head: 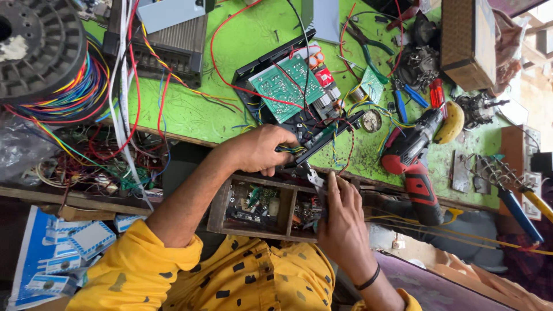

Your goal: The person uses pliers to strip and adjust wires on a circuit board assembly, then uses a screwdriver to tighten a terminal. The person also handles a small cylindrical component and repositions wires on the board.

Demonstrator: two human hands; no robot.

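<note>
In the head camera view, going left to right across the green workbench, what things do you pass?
Black wire spool → green circuit board → red and black cordless drill → yellow banana → blue-handled soldering iron.

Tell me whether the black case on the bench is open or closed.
Open. The black case has no cover on: its green circuit board and wiring lie exposed. The left hand grips its near edge.

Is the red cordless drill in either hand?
No. The red cordless drill lies on the green bench, apart from both hands; the left hand grips the black chassis.
</note>
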